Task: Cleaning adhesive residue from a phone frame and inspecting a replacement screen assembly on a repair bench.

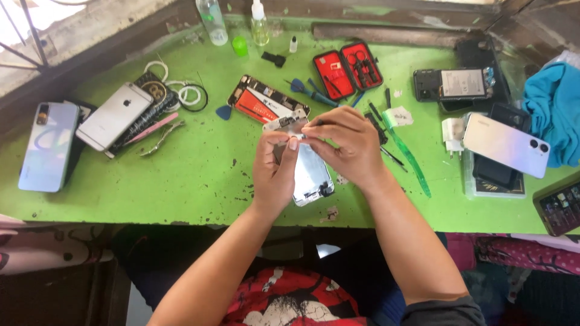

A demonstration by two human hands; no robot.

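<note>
Hands meet over the green bench [181, 181]: left hand [275, 175] grasps the silver phone panel [309, 175] from below, its long axis pointing away from the person, while right hand [344, 145], fingers [314, 130] clenched, pinches the top edge of it.

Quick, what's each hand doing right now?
Left hand: closed, holding the phone screen panel.
Right hand: fingers pinched on the panel's top edge.
</note>
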